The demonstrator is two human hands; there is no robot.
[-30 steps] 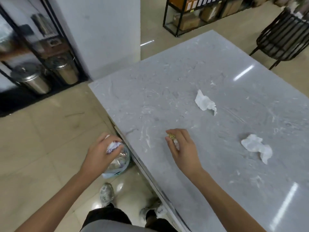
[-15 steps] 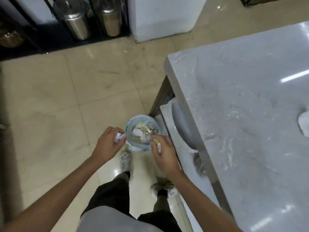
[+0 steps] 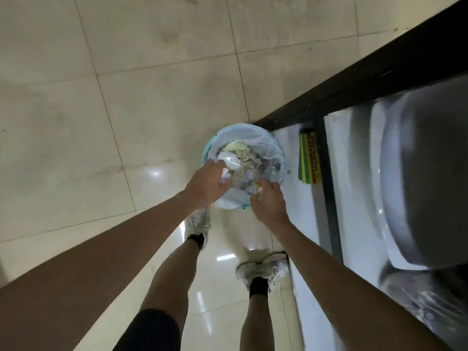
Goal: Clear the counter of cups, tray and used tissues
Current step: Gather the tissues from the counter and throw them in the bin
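Note:
A small round bin (image 3: 263, 138) lined with a pale blue plastic bag stands on the floor, filled with crumpled paper and wrappers. My left hand (image 3: 207, 184) hovers over its near left rim, fingers curled around a crumpled white tissue (image 3: 225, 174). My right hand (image 3: 269, 203) is at the near right rim, pinching a small scrap with a yellowish bit (image 3: 258, 192). The counter top is out of view.
Beige floor tiles spread to the left and beyond the bin. A dark frame bar (image 3: 354, 79) runs diagonally at upper right, with a white shelf, a grey rounded object (image 3: 428, 173) and a yellow-green pack (image 3: 310, 158) under it. My two feet in sneakers stand just behind the bin.
My view has tilted down from the counter to straight over the bin. Both hands moved from beside the bin to over its opening, still holding their scraps.

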